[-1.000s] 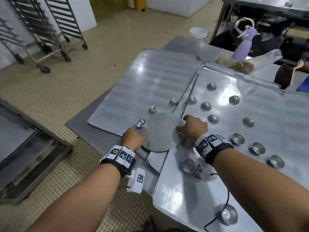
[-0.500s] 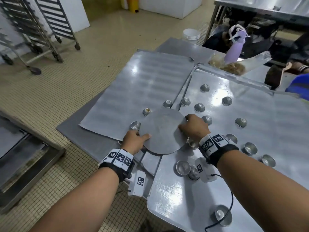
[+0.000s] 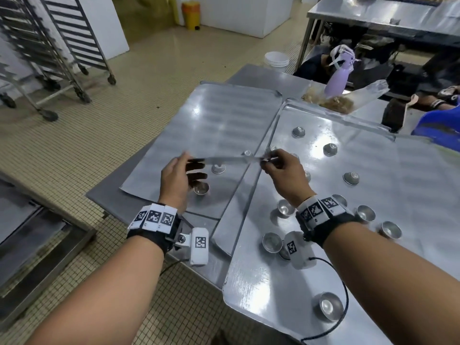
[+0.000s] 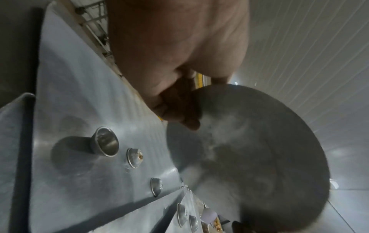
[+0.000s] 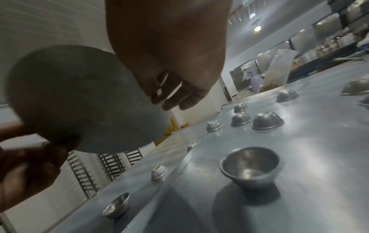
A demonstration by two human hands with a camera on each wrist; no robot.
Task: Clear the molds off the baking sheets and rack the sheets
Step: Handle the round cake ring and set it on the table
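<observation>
Molds [image 3: 330, 149] on sheets [image 3: 373, 195], both hands [image 3: 174, 180] [image 3: 283, 168] gripping disc [image 3: 224, 159]

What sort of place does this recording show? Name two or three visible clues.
Most likely a commercial bakery or production kitchen. Clues: large flat metal baking sheets on a steel worktable, many small round metal cup molds scattered on them, and tall wheeled metal tray racks standing on the tiled floor.
</observation>
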